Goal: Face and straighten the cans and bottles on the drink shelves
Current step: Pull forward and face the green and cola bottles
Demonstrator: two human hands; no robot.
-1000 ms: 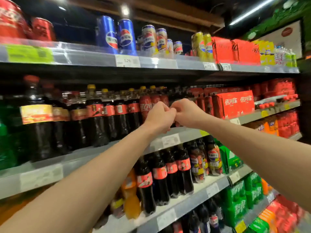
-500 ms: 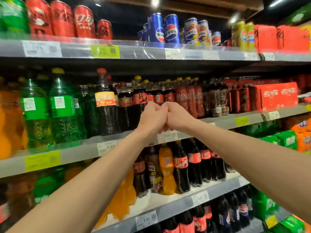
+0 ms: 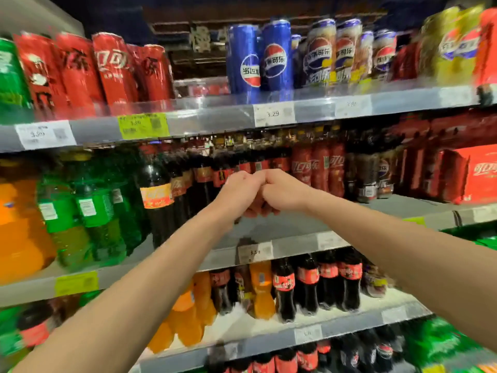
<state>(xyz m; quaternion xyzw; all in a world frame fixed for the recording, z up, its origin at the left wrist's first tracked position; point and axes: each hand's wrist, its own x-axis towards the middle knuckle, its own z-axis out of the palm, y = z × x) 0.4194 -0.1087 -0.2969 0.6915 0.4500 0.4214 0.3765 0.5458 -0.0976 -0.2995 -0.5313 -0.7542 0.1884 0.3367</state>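
My hands: two. My left hand (image 3: 240, 191) and my right hand (image 3: 282, 191) are curled into fists and pressed knuckle to knuckle in front of the middle shelf (image 3: 295, 244). I cannot tell whether either fist holds anything.
Blue cans (image 3: 259, 56): two at the front of the top shelf (image 3: 215, 118), logos facing out, upright.
Red cans (image 3: 107, 71): about four in the front row, top shelf, left of the blue ones.
Cola bottles (image 3: 312, 284): four red-labelled ones standing on the lower shelf (image 3: 349, 323), below my hands; more dark bottles crowd the middle shelf behind my fists.
Green bottles (image 3: 88, 211): at least two, middle shelf, left side.
Price tags (image 3: 273, 113): seven or so along the shelf edges, white and yellow.
Room: a shop aisle with grey metal shelves, dark overhead.
Hard to make out: the picture is smeared, so most labels are unreadable. A red carton (image 3: 478, 176) is cut off at the right edge.
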